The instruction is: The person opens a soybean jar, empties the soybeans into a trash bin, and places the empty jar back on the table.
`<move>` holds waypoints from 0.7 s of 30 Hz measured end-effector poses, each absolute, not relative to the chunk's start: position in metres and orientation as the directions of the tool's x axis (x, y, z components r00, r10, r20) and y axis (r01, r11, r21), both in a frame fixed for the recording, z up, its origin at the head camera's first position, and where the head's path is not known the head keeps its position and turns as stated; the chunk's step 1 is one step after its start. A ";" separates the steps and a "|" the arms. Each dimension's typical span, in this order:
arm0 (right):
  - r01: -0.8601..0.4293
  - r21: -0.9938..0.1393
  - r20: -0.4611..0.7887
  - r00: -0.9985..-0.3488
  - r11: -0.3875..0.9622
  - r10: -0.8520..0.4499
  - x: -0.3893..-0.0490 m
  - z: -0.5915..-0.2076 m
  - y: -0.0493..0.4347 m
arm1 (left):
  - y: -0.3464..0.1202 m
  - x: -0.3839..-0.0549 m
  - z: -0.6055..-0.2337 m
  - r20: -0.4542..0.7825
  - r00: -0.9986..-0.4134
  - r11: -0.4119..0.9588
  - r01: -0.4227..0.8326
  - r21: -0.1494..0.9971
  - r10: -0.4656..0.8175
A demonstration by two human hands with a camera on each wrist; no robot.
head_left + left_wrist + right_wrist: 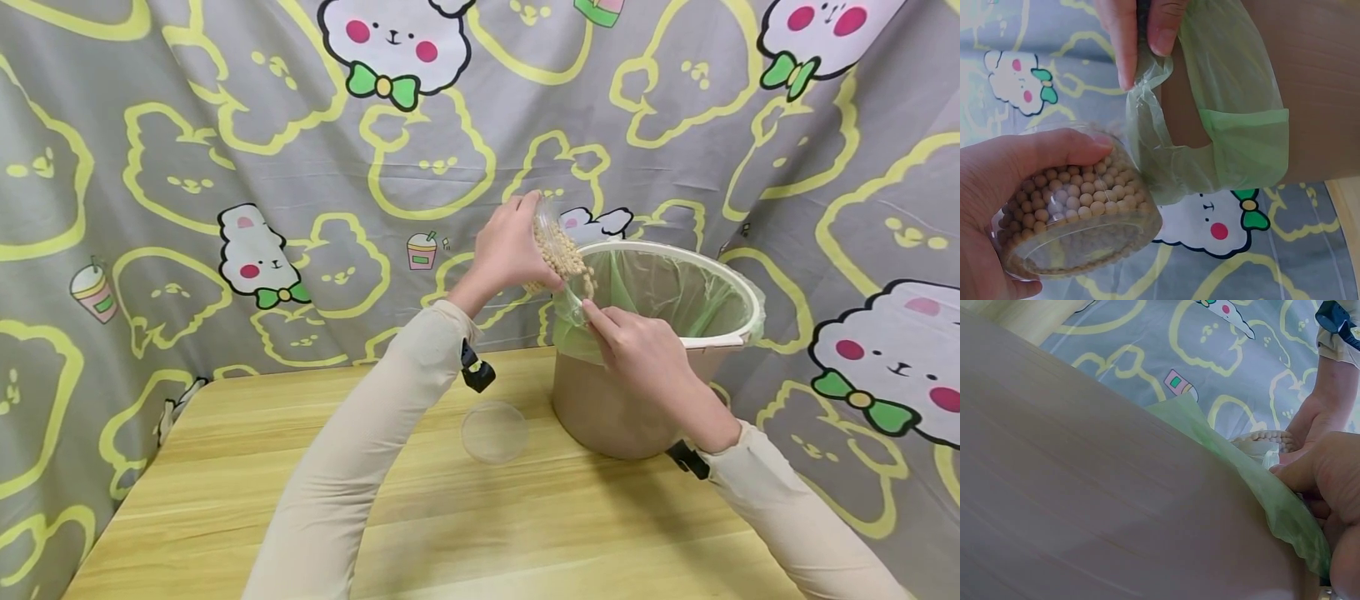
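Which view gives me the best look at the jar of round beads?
The left wrist view: the jar is large there, its tan beads plainly visible through the clear wall. The head view shows it small, tipped, partly behind the left hand. The right wrist view catches only a sliver beyond the green liner.

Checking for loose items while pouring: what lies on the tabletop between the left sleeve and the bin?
A clear round disc lies on the tabletop between the left sleeve and the bin, as the head view shows.
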State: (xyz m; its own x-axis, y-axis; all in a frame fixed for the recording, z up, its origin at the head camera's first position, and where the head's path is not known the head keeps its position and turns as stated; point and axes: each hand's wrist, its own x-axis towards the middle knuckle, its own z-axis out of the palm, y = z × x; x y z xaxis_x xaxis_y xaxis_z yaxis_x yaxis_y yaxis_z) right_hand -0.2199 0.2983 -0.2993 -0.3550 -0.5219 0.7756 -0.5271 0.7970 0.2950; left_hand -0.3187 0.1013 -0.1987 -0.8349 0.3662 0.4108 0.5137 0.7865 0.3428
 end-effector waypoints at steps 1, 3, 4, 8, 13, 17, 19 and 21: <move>-0.525 0.298 0.775 -0.355 0.797 -0.523 -0.220 -0.299 0.298 | 0.102 -0.319 -0.199 0.417 -0.832 0.784 0.517 0.343 0.366; -0.521 0.302 0.775 -0.354 0.798 -0.524 -0.221 -0.299 0.298 | 0.102 -0.319 -0.200 0.426 -0.827 0.775 0.524 0.352 0.366; -0.519 0.305 0.774 -0.353 0.798 -0.525 -0.221 -0.299 0.298 | 0.102 -0.319 -0.201 0.431 -0.824 0.769 0.530 0.357 0.368; -0.520 0.307 0.775 -0.350 0.797 -0.527 -0.221 -0.299 0.299 | 0.102 -0.320 -0.201 0.459 -0.804 0.744 0.559 0.367 0.378; -0.520 0.304 0.772 -0.356 0.798 -0.526 -0.220 -0.299 0.299 | 0.102 -0.321 -0.202 0.497 -0.766 0.723 0.603 0.337 0.408; -0.519 0.312 0.770 -0.352 0.796 -0.532 -0.221 -0.299 0.299 | 0.102 -0.321 -0.203 0.519 -0.742 0.714 0.627 0.312 0.425; -0.520 0.316 0.772 -0.346 0.794 -0.534 -0.221 -0.299 0.299 | 0.102 -0.321 -0.204 0.528 -0.734 0.709 0.635 0.306 0.428; -0.521 0.317 0.774 -0.340 0.793 -0.533 -0.221 -0.299 0.299 | 0.102 -0.321 -0.204 0.530 -0.731 0.708 0.637 0.304 0.430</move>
